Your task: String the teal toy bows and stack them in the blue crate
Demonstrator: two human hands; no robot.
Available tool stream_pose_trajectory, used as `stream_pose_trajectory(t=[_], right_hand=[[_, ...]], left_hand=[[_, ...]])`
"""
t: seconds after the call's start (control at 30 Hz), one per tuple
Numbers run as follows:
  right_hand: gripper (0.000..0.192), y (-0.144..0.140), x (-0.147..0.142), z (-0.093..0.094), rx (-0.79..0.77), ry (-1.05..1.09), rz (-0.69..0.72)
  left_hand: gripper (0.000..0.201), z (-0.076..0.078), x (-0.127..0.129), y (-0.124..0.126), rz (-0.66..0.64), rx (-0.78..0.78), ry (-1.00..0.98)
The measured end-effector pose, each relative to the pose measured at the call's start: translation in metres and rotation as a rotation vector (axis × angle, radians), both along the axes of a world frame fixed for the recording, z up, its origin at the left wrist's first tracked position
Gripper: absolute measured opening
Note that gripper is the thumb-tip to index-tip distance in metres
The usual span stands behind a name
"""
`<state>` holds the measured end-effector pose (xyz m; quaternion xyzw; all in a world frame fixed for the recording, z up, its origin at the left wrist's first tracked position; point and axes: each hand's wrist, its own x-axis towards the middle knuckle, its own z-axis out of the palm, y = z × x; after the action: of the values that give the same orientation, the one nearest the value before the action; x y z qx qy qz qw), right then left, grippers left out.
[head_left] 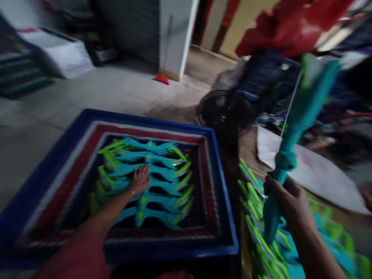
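Note:
My left hand (141,179) lies with its fingers spread on rows of teal and lime-green toy bows (162,171). These bows are stacked inside a large blue-rimmed bin (225,193) with a red and white striped lining. On the right, my right hand (293,199) is wrapped around the teal grip of another toy bow (302,116). That bow stands tilted upward, blurred, with a thin white string beside it. Beneath my right hand is a second pile of teal and green toy bows (270,248).
Behind the bin's right corner stands a dark round tub (216,104). A pale board (308,170) lies beyond the right pile. Dark blue bags (270,77) and a red sheet (290,29) are at upper right. A red dustpan (161,79) sits by a pillar.

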<state>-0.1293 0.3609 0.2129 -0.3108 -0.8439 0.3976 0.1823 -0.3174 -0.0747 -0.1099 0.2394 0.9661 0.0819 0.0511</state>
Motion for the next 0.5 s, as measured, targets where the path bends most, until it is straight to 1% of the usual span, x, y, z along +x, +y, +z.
stream_pose_trajectory(t=[0.03, 0.07, 0.1, 0.17, 0.2, 0.23, 0.3, 0.37, 0.43, 0.5], right_hand=[[0.047, -0.022, -0.038, -0.014, 0.113, -0.003, 0.126], [0.047, -0.049, -0.073, -0.031, 0.227, -0.004, 0.260], [0.045, -0.081, -0.105, -0.051, 0.336, -0.032, 0.401], [0.034, -0.147, -0.160, -0.099, 0.504, -0.166, 0.649], [0.027, -0.178, -0.183, -0.124, 0.580, -0.255, 0.751], [0.022, -0.206, -0.204, -0.150, 0.619, -0.311, 0.816], [0.019, -0.252, -0.238, -0.198, 0.657, -0.391, 0.890], [0.020, -0.280, -0.262, -0.239, 0.660, -0.448, 0.910], [0.021, -0.293, -0.279, -0.269, 0.665, -0.517, 0.910], [0.019, -0.298, -0.289, -0.291, 0.668, -0.582, 0.899]], left_hand=[[0.055, -0.006, 0.005, -0.026, 0.036, -0.018, -0.020], [0.056, -0.011, 0.007, -0.041, 0.055, -0.024, -0.036], [0.058, -0.016, 0.008, -0.048, 0.062, -0.021, -0.046], [0.062, -0.026, 0.007, -0.045, 0.056, 0.002, -0.049], [0.063, -0.030, 0.005, -0.042, 0.047, 0.017, -0.044], [0.064, -0.034, 0.004, -0.038, 0.038, 0.031, -0.036], [0.065, -0.041, 0.005, -0.035, 0.019, 0.056, -0.012], [0.065, -0.048, 0.008, -0.037, 0.006, 0.074, 0.017], [0.065, -0.052, 0.012, -0.040, 0.003, 0.085, 0.042], [0.066, -0.054, 0.015, -0.041, 0.009, 0.094, 0.055]])
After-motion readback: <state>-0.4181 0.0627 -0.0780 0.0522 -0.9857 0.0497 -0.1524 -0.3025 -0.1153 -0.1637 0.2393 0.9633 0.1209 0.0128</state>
